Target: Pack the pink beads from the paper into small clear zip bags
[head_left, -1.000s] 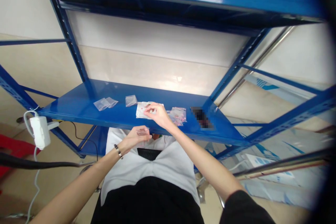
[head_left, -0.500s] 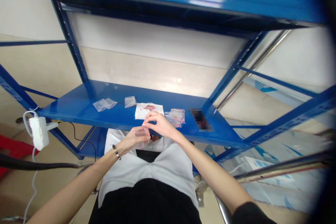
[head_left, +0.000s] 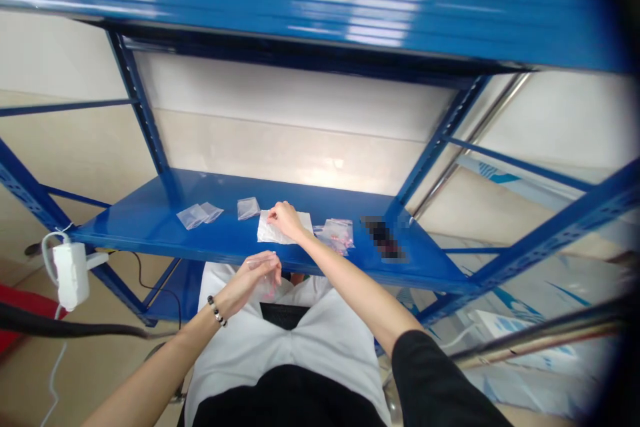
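Note:
In my left hand (head_left: 257, 275), just off the shelf's front edge, is a clear plastic bag (head_left: 267, 288) with a little pink in it. My right hand (head_left: 286, 219) is over a white sheet (head_left: 269, 232) on the blue shelf, its fingers pinched together. Whatever those fingers hold is too small to make out, and the hand hides the pink pieces on the sheet. Just right of the sheet lie clear bags with pink pieces (head_left: 339, 233). Left of the sheet rests a flat clear bag (head_left: 248, 208).
More flat clear bags (head_left: 200, 215) lie on the left part of the blue shelf (head_left: 145, 213). A blurred dark object (head_left: 384, 239) is at its right. An upper blue shelf beam (head_left: 250, 7) crosses above. A white power adapter (head_left: 71, 273) hangs at the left post.
My right hand has moved away from my left hand and onto the white sheet, covering the pink pieces. My left hand still holds the bag, slightly lower. The view has shifted, showing items above the upper beam.

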{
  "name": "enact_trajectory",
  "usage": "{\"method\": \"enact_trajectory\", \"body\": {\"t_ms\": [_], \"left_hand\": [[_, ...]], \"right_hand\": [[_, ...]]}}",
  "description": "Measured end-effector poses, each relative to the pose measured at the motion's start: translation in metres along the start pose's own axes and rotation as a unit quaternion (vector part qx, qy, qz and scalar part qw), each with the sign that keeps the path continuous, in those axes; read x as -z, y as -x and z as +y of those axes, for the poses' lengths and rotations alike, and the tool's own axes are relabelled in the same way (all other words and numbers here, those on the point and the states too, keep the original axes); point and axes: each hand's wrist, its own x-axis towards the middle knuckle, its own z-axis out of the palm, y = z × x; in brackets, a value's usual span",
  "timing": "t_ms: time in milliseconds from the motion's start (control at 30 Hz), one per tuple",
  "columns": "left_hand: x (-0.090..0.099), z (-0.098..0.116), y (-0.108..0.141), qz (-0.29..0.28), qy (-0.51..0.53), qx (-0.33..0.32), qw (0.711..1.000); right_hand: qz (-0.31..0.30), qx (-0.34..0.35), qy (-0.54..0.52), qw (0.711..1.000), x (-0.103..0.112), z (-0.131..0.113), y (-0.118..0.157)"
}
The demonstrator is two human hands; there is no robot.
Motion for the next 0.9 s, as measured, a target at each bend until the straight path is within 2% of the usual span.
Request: {"method": "enact_trajectory", "body": {"t_ms": [133, 233, 300, 367, 467, 600, 733, 900], "left_hand": [[0.002, -0.006, -0.008, 0.007, 0.018, 0.012, 1.0], [0.002, -0.011, -0.003, 0.007, 0.016, 0.027, 0.999], [0.003, -0.014, 0.002, 0.014, 0.012, 0.041, 0.999], [0.004, -0.015, 0.006, 0.022, 0.004, 0.048, 0.999], [0.005, -0.017, 0.006, 0.027, -0.01, 0.044, 0.999], [0.005, -0.019, -0.002, 0.029, -0.005, 0.053, 0.998], [0.003, -0.017, -0.001, 0.023, -0.029, 0.062, 0.997], [0.0, -0.009, 0.011, 0.005, -0.022, 0.058, 0.998]], "right_hand": [[0.01, -0.001, 0.014, 1.0, -0.001, -0.006, 0.0], [0.022, -0.008, 0.01, 1.0, -0.001, -0.014, 0.008], [0.042, 0.013, -0.023, 0.999, 0.002, -0.02, 0.019], [0.051, 0.063, -0.086, 0.993, 0.012, -0.027, 0.033], [0.009, 0.141, -0.183, 0.973, 0.034, -0.037, 0.057], [-0.066, 0.162, -0.224, 0.959, 0.054, -0.039, 0.081], [-0.107, 0.15, -0.235, 0.954, 0.05, -0.036, 0.093], [-0.123, 0.118, -0.307, 0.936, 0.04, -0.037, 0.1]]}}
